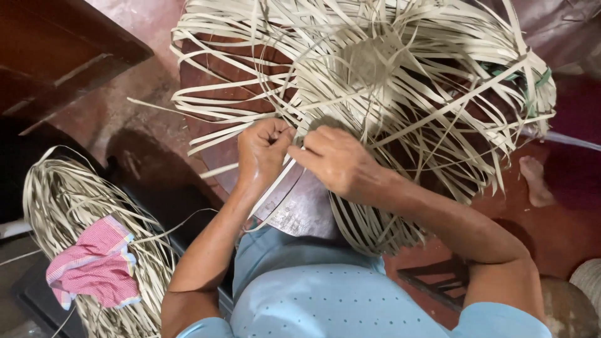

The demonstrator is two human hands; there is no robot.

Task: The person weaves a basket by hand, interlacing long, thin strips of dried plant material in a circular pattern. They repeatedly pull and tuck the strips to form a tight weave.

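Both hands (300, 156) (seemingly closed) pinch strips (294, 147).

A half-woven mat of pale, flat straw strips (369, 62) lay spread over a round dark wooden desk (294, 206). Its small, tightly plaited centre sat toward twelve o'clock, and long loose strips fanned outward from it in every direction, crossing one another and drooping over the desk's rim at three and six o'clock. A green tie bound some strips near two o'clock. At the near edge of the weave, around seven o'clock from its centre, a few strips were pinched between fingers and drawn taut.
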